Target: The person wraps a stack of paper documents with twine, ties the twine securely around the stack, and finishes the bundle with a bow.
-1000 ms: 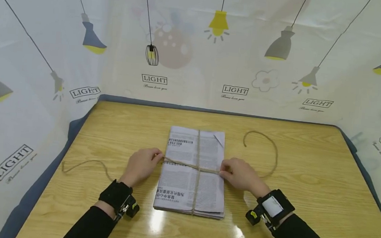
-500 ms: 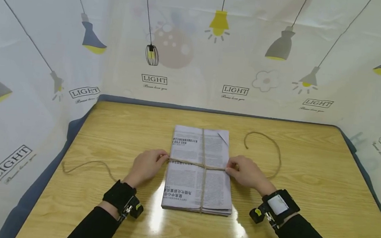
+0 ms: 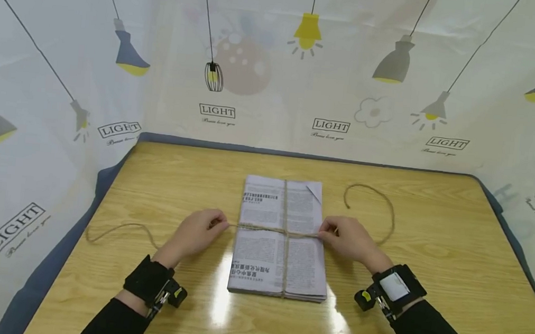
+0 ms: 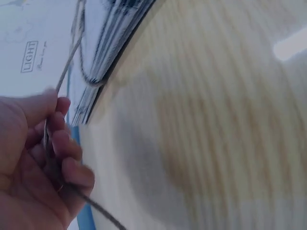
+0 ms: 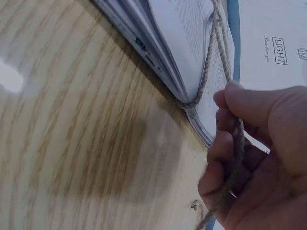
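Hands (image 3: 198,234) (image 3: 348,240) pinch twisted, seemingly jute twine (image 3: 286,233) crossing a flat, layered newspaper stack (image 3: 260,251).

Soft, even light leaves two white glare patches on the bench (image 3: 434,229) in the head view, while both wrist views look blurrier, with diffuse shadows, the left one washed-out and bluish.
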### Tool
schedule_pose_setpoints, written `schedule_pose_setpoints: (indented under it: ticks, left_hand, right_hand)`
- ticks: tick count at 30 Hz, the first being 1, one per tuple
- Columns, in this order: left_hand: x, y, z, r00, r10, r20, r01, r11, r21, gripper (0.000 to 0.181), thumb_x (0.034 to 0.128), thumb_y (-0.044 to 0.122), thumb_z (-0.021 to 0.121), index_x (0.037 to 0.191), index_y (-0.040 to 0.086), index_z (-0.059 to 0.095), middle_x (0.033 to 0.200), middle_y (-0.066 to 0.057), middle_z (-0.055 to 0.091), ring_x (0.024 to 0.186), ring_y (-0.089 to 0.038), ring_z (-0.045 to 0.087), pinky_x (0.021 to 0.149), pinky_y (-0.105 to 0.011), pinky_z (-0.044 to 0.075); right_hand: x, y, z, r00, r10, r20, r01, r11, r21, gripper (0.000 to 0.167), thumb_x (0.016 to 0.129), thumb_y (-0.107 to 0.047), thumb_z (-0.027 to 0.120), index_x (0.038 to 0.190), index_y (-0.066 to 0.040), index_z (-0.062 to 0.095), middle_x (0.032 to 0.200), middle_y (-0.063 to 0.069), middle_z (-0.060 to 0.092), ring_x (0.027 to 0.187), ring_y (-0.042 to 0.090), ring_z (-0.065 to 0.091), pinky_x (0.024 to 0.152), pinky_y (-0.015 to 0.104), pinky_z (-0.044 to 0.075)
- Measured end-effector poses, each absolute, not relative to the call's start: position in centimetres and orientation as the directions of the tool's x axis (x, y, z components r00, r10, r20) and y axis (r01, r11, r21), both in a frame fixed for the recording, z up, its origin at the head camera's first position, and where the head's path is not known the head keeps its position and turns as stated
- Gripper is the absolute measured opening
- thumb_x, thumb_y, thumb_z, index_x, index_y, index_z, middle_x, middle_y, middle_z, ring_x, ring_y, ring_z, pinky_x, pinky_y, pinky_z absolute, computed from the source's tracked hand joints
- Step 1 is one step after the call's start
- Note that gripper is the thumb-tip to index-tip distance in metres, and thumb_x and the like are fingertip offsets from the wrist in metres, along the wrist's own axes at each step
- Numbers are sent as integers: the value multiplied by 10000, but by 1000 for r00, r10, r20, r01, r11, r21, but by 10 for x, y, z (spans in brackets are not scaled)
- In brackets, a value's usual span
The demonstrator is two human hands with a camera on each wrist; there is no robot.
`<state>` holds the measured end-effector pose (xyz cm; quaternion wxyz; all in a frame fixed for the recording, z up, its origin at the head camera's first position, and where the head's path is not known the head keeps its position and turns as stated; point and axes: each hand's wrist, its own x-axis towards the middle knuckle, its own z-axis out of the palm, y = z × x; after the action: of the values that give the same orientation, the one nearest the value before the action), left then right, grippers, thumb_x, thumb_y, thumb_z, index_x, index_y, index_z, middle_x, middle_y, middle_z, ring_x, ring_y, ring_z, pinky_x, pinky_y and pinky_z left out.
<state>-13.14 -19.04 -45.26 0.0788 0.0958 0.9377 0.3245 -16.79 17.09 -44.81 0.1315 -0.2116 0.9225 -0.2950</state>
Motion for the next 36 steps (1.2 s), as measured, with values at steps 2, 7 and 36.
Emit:
schedule_pose_setpoints:
  ticks: [2, 7, 36]
  left_hand:
    - [-130, -195, -449, -967, 238, -87, 134, 772, 621, 159, 975, 275, 592, 940, 150, 684, 835, 37, 634, 732, -116, 531, 693, -305, 445]
    - [-127, -201, -440, -971, 236, -36, 179, 819, 546, 107, 930, 248, 659, 926, 162, 724, 892, 16, 626, 823, -137, 562, 771, -350, 460]
    - [-129, -160, -443, -960, -227, -163, -147, -84, 986, 190, 969, 77, 584, 1079, 68, 429, 1007, -147, 680, 914, -178, 694, 818, -284, 566]
  right_hand:
    - [-167, 171, -448, -867, -483, -126, -315, 725, -612, 100, 932, -174, 652, 836, -150, 667, 754, -51, 628, 665, 85, 514, 624, 242, 421]
    - [-165, 171, -446, -848, -507, -154, -312, 712, -629, 83, 929, -166, 652, 850, -140, 658, 752, -43, 613, 656, 86, 495, 614, 228, 410]
    - [-162, 176, -444, -846, -512, -149, -298, 686, -664, 91, 929, -195, 662, 852, -146, 664, 728, -52, 597, 627, 69, 482, 574, 218, 401]
